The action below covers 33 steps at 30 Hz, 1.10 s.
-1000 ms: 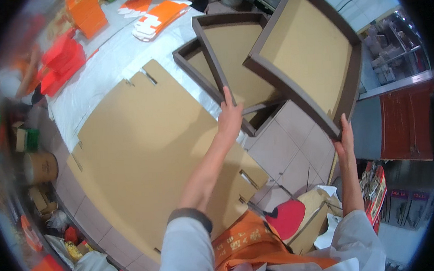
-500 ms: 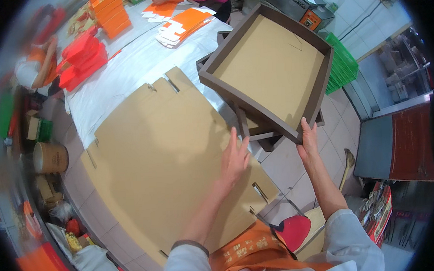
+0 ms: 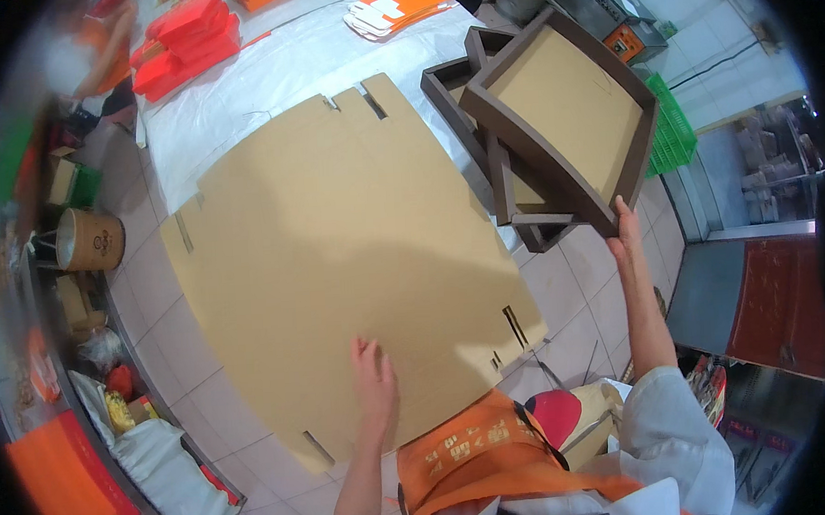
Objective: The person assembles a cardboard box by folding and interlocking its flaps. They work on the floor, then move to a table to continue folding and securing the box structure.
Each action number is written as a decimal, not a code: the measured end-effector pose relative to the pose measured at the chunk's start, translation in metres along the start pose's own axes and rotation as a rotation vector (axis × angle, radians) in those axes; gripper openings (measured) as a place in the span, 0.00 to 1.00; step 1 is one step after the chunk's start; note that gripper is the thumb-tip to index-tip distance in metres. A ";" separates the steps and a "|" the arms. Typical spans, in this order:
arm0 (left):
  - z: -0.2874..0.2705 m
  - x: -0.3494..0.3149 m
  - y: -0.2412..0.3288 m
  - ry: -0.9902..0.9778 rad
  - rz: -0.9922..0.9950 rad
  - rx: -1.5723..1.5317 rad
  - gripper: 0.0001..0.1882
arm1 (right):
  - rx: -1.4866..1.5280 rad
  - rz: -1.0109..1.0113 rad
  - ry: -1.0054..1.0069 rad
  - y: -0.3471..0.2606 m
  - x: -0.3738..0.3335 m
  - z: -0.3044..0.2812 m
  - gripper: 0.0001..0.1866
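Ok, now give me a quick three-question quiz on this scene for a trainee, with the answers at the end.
1. Which thing does the right hand hold? A: an orange apron; B: the top dark-rimmed tray; C: a red box.
2. True or false: the left hand grips that same tray.
3. Fill in the colour: the plastic crate just right of that tray is ____.

Key: 1 B; 2 false, it is over the cardboard sheet; 3 green.
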State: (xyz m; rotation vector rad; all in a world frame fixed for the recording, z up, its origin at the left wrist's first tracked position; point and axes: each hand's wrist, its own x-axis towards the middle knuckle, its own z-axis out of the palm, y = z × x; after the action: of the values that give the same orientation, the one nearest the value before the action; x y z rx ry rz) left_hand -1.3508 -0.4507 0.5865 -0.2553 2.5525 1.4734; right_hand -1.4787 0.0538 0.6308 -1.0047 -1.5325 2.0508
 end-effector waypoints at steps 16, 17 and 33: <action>0.075 0.069 0.169 -0.337 -0.117 -0.829 0.34 | -0.714 0.023 -0.478 -0.189 0.040 -0.062 0.33; 0.094 0.084 0.193 -0.398 -0.149 -0.912 0.36 | -0.750 0.016 -0.470 -0.196 0.054 -0.061 0.33; 0.266 0.157 0.276 -0.302 -0.278 -0.804 0.49 | -1.564 -0.583 -0.346 -0.147 0.316 -0.029 0.23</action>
State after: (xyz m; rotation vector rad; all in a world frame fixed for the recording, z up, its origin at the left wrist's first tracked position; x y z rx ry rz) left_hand -1.5491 -0.0921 0.6489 -0.4265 1.5201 2.1342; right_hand -1.6839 0.3350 0.6655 -0.3739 -3.1298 0.3450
